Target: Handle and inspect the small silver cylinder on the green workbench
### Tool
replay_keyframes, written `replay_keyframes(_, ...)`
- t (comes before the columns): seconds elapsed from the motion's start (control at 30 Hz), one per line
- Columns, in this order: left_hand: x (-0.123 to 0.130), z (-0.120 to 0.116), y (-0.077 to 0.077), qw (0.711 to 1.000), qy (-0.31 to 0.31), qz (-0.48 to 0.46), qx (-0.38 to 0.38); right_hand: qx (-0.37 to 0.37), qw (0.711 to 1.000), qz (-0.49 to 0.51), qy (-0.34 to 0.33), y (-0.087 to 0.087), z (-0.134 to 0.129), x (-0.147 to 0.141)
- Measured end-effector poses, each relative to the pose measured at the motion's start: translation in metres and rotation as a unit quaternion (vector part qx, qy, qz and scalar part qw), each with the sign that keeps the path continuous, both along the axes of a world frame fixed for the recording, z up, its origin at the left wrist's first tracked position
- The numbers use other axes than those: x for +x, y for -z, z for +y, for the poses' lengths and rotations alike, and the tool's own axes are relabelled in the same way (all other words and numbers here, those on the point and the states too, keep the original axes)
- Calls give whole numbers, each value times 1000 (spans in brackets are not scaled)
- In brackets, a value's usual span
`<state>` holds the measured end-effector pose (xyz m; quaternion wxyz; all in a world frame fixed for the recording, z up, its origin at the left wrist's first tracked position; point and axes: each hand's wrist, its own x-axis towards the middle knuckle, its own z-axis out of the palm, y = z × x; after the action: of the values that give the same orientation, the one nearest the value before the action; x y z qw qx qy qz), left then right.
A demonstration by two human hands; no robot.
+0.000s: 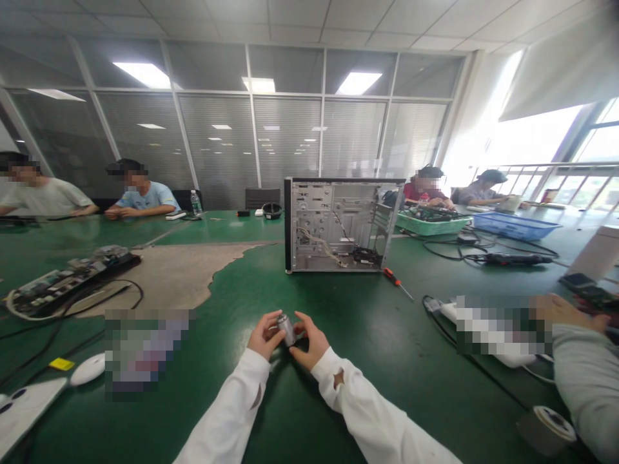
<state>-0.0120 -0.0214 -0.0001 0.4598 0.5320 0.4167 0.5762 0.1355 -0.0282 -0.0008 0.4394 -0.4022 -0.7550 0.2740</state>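
Silvery cylinder (287, 330): gripped betw. L hand (264, 335) & R hand (313, 339), over green table (251, 283). Could slip & drop if held loosely (smooth sides, prob.).

Grey cylinder (286, 329), white sleeves (231, 401), green table (353, 328)

The green table (367, 380) has a ragged-edged greyish patch (169, 274) at left. An open computer case (319, 225) stands on it, an orange-and-black screwdriver (394, 279) lying beside its near right corner. Farther right sit a green basket (435, 225) and a blue basket (516, 227); a bottle (196, 203) stands far left.
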Motion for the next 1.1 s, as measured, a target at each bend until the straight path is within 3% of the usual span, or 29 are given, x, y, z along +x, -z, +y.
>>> replay_keyframes(0.33,-2,-2,-2,964,101,-215,-121,4,994,95,-45,-8,-13,6)
replay_keyframes(0.73,-7,-6,-12,919,217,-266,-193,37,989,136,-44,-15,-17,8)
replay_keyframes(1.1,0,-13,-14,902,252,-264,-229,-115,945,267,-151,-4,-9,3)
